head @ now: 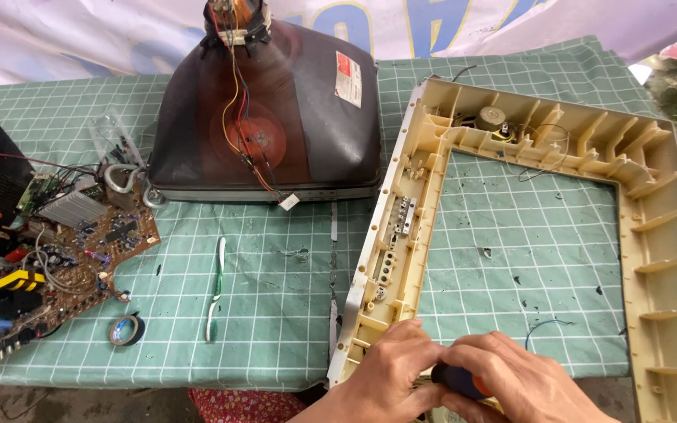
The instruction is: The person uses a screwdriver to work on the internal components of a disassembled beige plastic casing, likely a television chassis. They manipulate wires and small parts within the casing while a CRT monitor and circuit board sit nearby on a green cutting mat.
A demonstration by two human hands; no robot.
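While both my hands work at the near corner of the cream plastic frame [652, 235] lying on the green checked cloth [276, 266], my right hand [526, 380] is wrapped round a dark screwdriver handle [456, 380] (orange at its end). My left hand [389, 368] rests curled on the frame beside it, gripping nothing I can see.

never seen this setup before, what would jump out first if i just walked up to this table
The big dark bare picture tube lying face down at the back centre of the green checked tablecloth, coloured wires trailing from its neck. To its right lies the cream plastic television front frame, inside up, where the left hand and right hand meet on a dark-handled tool. At far left sits a brown circuit board.
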